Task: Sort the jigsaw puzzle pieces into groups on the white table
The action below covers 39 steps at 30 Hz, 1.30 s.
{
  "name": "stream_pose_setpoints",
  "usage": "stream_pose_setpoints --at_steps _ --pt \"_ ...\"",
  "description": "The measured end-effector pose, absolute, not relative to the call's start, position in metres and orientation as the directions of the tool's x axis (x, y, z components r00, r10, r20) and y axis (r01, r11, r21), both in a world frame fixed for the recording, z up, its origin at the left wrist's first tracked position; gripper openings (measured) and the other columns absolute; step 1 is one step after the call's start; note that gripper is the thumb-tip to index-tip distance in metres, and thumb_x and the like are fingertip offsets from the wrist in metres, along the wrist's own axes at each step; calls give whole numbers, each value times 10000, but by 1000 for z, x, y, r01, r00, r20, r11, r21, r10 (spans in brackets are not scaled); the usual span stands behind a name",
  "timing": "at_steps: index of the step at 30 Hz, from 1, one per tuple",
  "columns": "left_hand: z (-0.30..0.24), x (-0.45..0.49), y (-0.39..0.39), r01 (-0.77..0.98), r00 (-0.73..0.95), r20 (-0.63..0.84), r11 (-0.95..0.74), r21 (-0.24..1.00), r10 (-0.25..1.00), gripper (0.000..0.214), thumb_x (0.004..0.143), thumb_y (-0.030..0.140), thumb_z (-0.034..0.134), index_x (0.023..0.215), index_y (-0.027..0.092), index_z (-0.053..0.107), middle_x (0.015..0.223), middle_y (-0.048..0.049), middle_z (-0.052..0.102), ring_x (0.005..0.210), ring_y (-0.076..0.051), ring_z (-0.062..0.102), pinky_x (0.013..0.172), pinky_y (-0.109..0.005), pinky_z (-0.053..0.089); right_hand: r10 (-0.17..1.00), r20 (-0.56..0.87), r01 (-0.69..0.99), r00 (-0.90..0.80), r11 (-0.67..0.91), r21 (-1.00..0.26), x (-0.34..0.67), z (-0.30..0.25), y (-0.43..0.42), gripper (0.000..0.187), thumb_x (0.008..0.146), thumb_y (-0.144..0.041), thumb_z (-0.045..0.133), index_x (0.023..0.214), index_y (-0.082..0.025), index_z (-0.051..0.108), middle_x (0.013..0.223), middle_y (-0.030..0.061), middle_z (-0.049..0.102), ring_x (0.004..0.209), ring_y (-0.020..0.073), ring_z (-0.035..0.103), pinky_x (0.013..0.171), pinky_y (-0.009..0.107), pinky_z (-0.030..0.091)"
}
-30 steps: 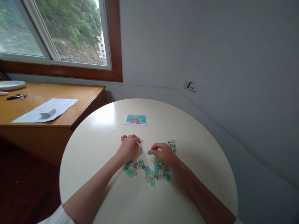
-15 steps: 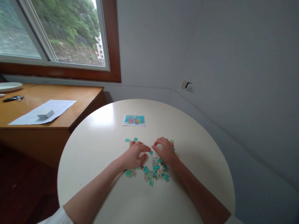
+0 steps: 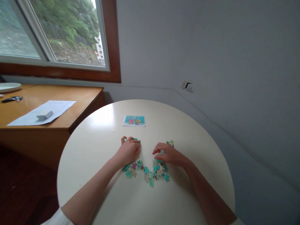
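Small teal and cream jigsaw pieces (image 3: 156, 168) lie in a loose heap in front of me on the round white table (image 3: 140, 206). My left hand (image 3: 129, 150) is at the upper left of the heap, its fingers closed over a teal jigsaw piece (image 3: 140, 142) beside a few others that it partly hides. More mixed-colour pieces (image 3: 134, 167) lie just below its wrist. My right hand (image 3: 169, 153) hovers over the right part of the heap, fingers curved and thumb apart, with nothing visible between them. A few yellow-green pieces (image 3: 172, 143) show behind it.
A small picture card (image 3: 134, 120) with cartoon figures lies farther back on the table. To the left stands a wooden desk (image 3: 77, 93) with a paper sheet (image 3: 61, 106) and a small white block (image 3: 45, 115). A wall with a socket (image 3: 190, 87) rises behind.
My left hand has moved left and away from me, and the teal piece between the hands has left its spot. My right hand has drawn slightly nearer to me, uncovering the yellow-green pieces.
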<state>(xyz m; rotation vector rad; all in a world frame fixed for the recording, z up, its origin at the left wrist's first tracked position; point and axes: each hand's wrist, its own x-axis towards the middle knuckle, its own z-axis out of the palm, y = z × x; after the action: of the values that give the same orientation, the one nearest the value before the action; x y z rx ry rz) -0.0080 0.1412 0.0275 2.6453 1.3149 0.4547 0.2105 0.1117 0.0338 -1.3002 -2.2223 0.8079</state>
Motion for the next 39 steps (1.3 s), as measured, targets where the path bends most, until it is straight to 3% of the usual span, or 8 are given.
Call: stream_pose_setpoints --at_steps 5,9,24,27,33,39 --pt "19 -10 146 829 428 252 -488 272 868 218 744 133 423 681 187 624 1026 -58 672 1000 -257 508 909 -512 149 811 0 608 -585 439 -661 221 31 116 225 690 -275 684 901 -200 705 927 53 590 874 163 561 829 277 417" --pt "20 -10 144 862 370 237 -427 274 898 217 748 138 423 694 181 629 1024 -72 668 1004 -266 502 911 -522 152 803 -21 623 -596 446 -643 222 30 116 214 667 -293 712 867 -216 715 918 39 574 877 162 554 839 273 411" --pt "13 -9 145 856 399 280 -464 229 873 257 770 161 405 671 201 638 871 -76 663 921 -258 519 895 -527 185 775 16 482 -632 410 -775 214 43 111 148 714 -311 634 652 -176 629 789 22 639 789 149 578 797 283 412" --pt "14 -8 144 858 397 274 -460 228 876 265 772 157 401 682 197 647 872 -82 660 918 -260 520 893 -529 187 835 12 488 -550 333 -807 212 41 112 132 718 -293 612 675 -169 628 750 14 649 723 135 577 708 252 422" --pt "19 -7 141 846 410 273 -474 243 871 259 789 158 388 731 183 639 986 -85 653 947 -256 521 887 -515 201 983 90 570 -158 165 -805 206 21 123 84 699 -237 594 689 -157 621 653 10 644 633 126 570 630 245 427" --pt "23 -5 139 830 421 256 -483 277 870 259 796 157 387 745 180 640 1006 -95 651 960 -262 525 889 -516 197 984 156 698 -81 168 -696 201 14 125 54 659 -211 640 679 -177 603 622 -10 622 616 122 564 643 252 423"
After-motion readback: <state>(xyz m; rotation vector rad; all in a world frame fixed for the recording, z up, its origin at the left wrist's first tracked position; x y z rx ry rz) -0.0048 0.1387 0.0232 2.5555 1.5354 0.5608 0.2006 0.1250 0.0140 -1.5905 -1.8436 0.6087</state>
